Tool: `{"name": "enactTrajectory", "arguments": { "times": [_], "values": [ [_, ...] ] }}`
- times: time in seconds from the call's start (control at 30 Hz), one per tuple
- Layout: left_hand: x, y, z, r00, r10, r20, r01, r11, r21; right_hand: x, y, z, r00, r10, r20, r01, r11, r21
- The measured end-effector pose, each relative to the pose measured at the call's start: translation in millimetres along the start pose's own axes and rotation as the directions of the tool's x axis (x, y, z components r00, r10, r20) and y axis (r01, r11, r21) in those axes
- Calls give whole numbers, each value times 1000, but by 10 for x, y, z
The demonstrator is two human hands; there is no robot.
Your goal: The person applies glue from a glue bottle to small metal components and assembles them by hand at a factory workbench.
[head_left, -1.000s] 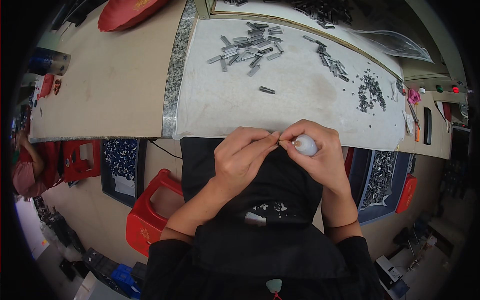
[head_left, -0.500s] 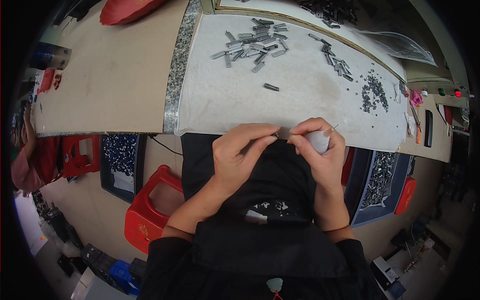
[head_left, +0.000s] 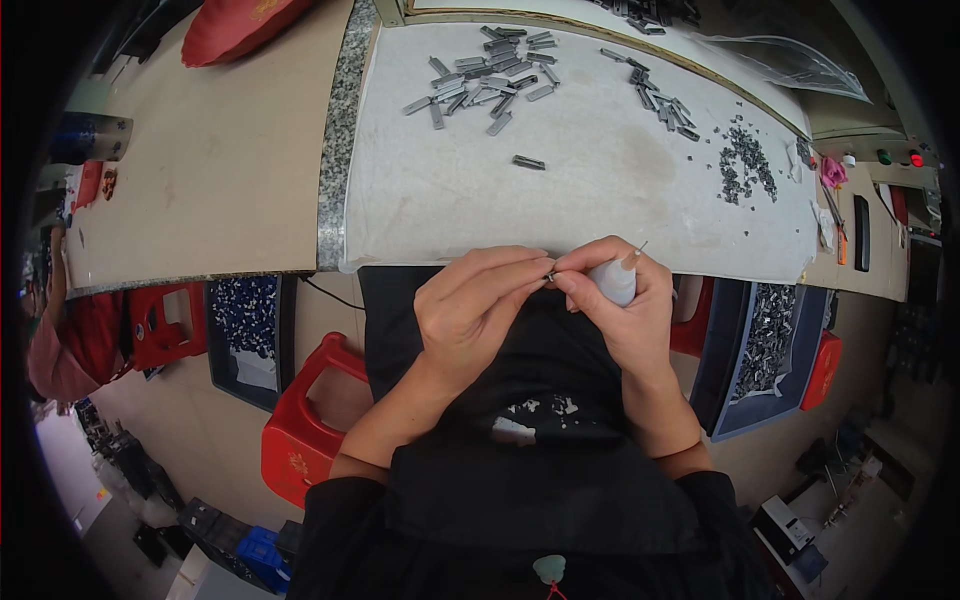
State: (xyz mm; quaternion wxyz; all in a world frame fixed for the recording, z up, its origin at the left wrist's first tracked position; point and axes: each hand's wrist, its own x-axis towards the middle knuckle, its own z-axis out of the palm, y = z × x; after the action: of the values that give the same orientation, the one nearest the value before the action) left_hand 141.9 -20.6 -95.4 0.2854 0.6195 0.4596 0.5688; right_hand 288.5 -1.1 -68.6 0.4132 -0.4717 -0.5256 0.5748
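At the table's near edge, my left hand [head_left: 468,308] pinches a small dark metal part [head_left: 550,276] between thumb and fingertips. My right hand [head_left: 640,320] is curled around a white squeeze bottle [head_left: 613,283] with a thin needle tip pointing up and away. The thumb and forefinger of that same hand meet at the small part, close against the left fingertips. Most of the part is hidden by fingers. Beyond my hands, a single dark metal piece [head_left: 528,162] lies on the white table covering [head_left: 600,210].
Grey metal pieces [head_left: 480,80] lie heaped farther back, with a second group [head_left: 660,100] to their right. Tiny dark parts [head_left: 745,165] are scattered at the right. A red stool [head_left: 300,440] and a blue bin [head_left: 720,400] flank me. A red tray [head_left: 235,30] sits far left.
My right hand has moved left, so its fingertips now meet the left hand's at the small part. The whole view has shifted slightly.
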Motion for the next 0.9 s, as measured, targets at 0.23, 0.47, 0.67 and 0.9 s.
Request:
{"name": "enactTrajectory", "arguments": {
  "times": [0.23,0.47,0.67,0.9],
  "values": [
    [8,-41,5,992,128,16,-128,990,52,6,16,-22,994,94,62,-104,979,178],
    [2,-63,51,992,-124,27,126,984,-124,60,87,-24,996,77,36,-82,984,157],
    [-18,-77,47,837,-486,252,525,583,-620,60,85,-7,998,60,7,-61,990,129],
    [-38,-83,98,903,-405,147,412,711,-570,74,55,28,999,32,-11,-30,983,179]
  ]
}}
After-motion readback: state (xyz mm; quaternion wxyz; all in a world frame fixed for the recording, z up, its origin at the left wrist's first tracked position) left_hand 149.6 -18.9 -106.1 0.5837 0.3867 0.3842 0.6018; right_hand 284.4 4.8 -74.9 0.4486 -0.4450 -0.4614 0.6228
